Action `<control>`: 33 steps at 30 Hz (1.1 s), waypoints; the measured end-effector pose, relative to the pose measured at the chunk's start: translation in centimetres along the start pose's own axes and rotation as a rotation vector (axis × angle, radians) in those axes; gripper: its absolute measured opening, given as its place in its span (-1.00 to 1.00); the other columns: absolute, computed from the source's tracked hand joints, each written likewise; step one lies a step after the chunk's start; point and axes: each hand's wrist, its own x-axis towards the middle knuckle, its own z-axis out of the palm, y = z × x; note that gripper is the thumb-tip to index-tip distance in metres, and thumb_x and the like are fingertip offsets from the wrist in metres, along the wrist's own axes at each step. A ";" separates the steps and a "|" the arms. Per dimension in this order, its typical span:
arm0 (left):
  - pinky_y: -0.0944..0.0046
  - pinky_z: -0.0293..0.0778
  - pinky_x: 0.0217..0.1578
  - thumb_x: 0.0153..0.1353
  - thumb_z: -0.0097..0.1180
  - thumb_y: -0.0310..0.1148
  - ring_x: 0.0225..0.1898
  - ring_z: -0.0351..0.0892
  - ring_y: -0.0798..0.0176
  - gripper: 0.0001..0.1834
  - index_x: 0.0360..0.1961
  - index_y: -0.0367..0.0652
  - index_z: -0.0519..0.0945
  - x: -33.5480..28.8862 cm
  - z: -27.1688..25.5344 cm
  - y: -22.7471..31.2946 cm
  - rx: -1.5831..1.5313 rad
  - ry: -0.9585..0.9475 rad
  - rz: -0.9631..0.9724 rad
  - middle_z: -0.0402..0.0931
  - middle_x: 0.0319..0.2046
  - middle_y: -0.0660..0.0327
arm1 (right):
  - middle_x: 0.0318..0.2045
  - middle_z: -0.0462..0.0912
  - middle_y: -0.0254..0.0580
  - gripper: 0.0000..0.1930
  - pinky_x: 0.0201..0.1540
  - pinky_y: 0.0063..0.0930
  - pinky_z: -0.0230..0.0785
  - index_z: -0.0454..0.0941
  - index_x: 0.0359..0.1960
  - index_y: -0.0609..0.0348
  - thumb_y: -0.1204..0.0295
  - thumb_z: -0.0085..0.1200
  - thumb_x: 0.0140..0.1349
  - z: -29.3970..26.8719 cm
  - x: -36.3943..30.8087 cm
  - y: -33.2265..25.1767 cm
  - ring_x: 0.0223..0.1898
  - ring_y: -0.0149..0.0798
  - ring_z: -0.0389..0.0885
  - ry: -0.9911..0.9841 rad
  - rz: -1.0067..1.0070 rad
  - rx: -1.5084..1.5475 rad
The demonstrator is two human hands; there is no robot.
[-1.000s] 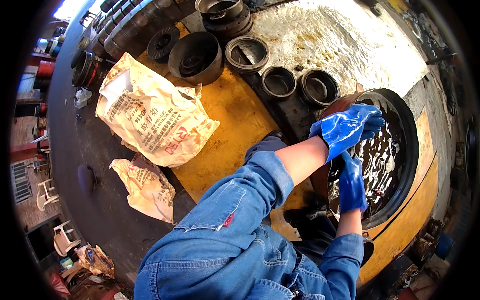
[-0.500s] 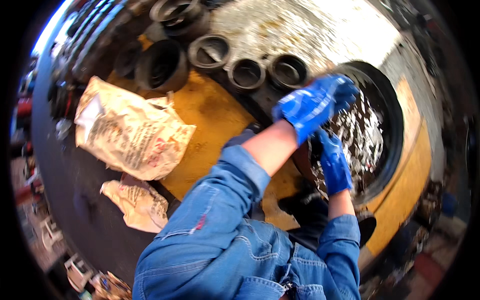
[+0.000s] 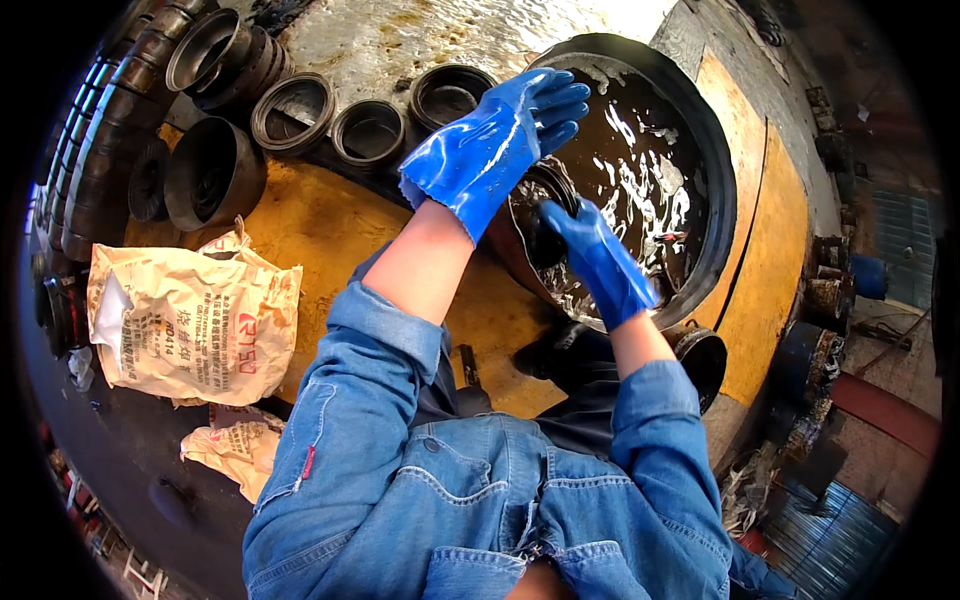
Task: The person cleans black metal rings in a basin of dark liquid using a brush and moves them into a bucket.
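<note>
Both hands wear long blue rubber gloves. My left hand [image 3: 515,135] is at the left rim of a large round black basin [image 3: 722,185], its fingers stretched out and close together, holding nothing. Just below it, my right hand [image 3: 600,255] has its fingers closed on a dark round metal part [image 3: 545,205]. That part has a ringed edge and is tilted at the basin's near left side; the glove hides some of it. Dark liquid [image 3: 600,130] with bright reflections and pale foam fills the basin.
Several dark round metal cups, such as this one [image 3: 368,133], line up left of the basin. A wide cup [image 3: 212,172] and a stack of rings [image 3: 235,60] stand farther left. A paper sack [image 3: 195,325] lies beside a yellow board [image 3: 310,215]. An open can [image 3: 700,365] stands near my right forearm.
The view has swung, so the surroundings appear farther left. My hands have moved apart, and the dark round part at my right hand now shows between them.
</note>
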 end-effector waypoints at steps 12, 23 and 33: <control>0.14 0.67 0.07 0.53 -0.05 -0.14 0.15 0.65 0.12 -0.63 0.16 -0.08 0.60 0.9 -0.7 -0.5 -0.010 -0.100 -0.020 0.64 0.17 0.14 | -0.18 0.69 0.25 -0.64 0.01 -0.16 0.52 0.65 0.11 0.15 0.61 -0.03 0.33 0.1 0.6 0.7 -0.10 0.21 0.68 0.035 -0.778 -0.714; 0.13 0.66 0.08 0.54 -0.06 -0.13 0.13 0.65 0.12 -0.63 0.17 -0.08 0.59 0.4 -0.2 -0.8 0.019 -0.065 -0.030 0.63 0.16 0.13 | -0.05 0.72 0.12 -0.65 0.06 -0.35 0.55 0.63 0.16 0.16 0.48 0.08 0.35 -1.6 1.0 2.8 -0.06 -0.05 0.73 -0.200 -0.062 -0.220; 0.14 0.66 0.08 0.52 -0.03 -0.14 0.13 0.66 0.13 -0.64 0.16 -0.08 0.60 1.2 -0.6 -1.1 -0.021 -0.118 -0.031 0.65 0.14 0.15 | -0.06 0.76 -0.04 -0.57 0.12 -0.48 0.49 0.62 0.15 0.33 0.26 0.18 0.37 -2.9 0.1 5.8 -0.04 -0.30 0.71 -0.316 -0.143 -0.104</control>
